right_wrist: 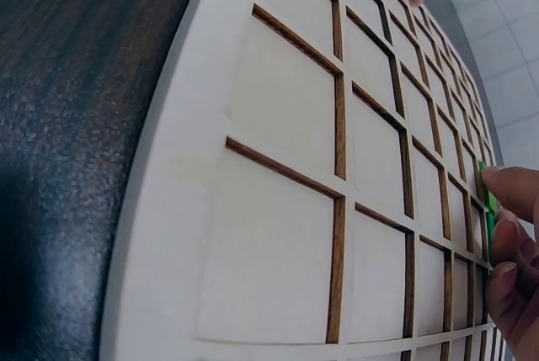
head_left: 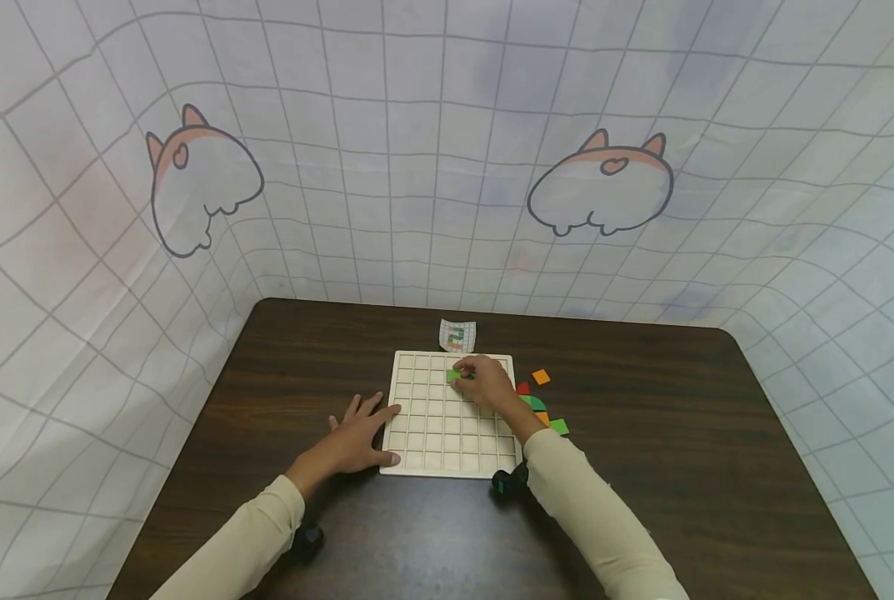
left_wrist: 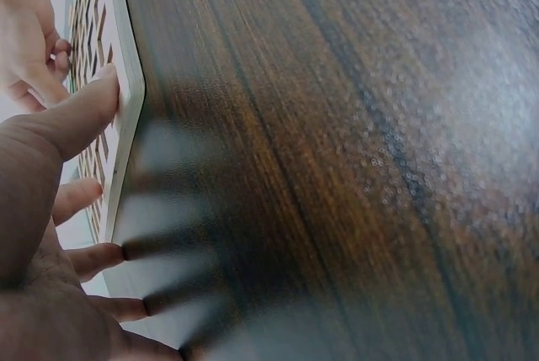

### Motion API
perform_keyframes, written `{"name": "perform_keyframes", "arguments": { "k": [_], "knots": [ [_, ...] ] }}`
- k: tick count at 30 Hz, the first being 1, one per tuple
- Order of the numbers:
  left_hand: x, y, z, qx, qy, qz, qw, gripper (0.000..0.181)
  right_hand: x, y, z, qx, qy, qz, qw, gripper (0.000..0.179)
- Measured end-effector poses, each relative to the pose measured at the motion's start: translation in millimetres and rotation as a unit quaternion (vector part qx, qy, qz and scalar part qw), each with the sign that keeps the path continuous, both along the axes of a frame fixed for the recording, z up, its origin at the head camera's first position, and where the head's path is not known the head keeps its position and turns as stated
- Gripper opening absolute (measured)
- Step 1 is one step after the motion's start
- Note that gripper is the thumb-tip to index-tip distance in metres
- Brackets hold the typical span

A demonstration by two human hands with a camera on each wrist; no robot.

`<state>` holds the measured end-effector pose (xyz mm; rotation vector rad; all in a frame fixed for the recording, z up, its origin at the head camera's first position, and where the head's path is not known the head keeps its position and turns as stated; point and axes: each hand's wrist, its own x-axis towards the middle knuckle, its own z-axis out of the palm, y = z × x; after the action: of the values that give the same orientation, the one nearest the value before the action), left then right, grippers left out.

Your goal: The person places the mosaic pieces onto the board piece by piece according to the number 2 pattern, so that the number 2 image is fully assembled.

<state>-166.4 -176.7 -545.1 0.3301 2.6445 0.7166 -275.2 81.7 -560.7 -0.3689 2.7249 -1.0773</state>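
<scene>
A pale wooden grid board point(head_left: 427, 442) lies on the dark table. My right hand point(head_left: 486, 385) is over its far rows, with thumb and fingers curled at a small green tile point(head_left: 452, 376) that they seem to pinch. In the right wrist view the fingertips point(right_wrist: 505, 235) partly cover the green tile point(right_wrist: 489, 193); a darker green bit shows beside it. My left hand point(head_left: 352, 439) is spread at the board's left side. Its thumb point(left_wrist: 105, 92) rests on the board's edge in the left wrist view, and other fingertips touch the table.
Right of the board lie loose tiles: an orange square point(head_left: 541, 377), a red piece point(head_left: 522, 388), a dark green piece point(head_left: 538, 403), another orange one point(head_left: 542, 417) and a light green square point(head_left: 559, 427). A printed pattern card point(head_left: 457, 336) lies behind the board. A grid-patterned curtain point(head_left: 417, 167) surrounds the table.
</scene>
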Motion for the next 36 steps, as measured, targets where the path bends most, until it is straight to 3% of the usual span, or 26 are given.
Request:
{"name": "perform_keyframes", "arguments": {
  "k": [15,26,36],
  "knots": [
    [0.5,-0.8,0.4,0.005,-0.002,-0.001,1.0,0.082,1.8,0.0,0.6,-0.009,-0.02,0.003,0.9998,0.026],
    [1.8,1.2,4.7,0.001,-0.003,0.0,1.0,0.082,6.6,6.3,7.8,-0.003,0.01,0.02,0.9997,0.031],
    [1.4,1.7,5.0,-0.003,-0.005,0.002,1.0,0.081,11.2,30.4,14.3,-0.055,0.013,0.009,0.9984,0.033]
  ]
}}
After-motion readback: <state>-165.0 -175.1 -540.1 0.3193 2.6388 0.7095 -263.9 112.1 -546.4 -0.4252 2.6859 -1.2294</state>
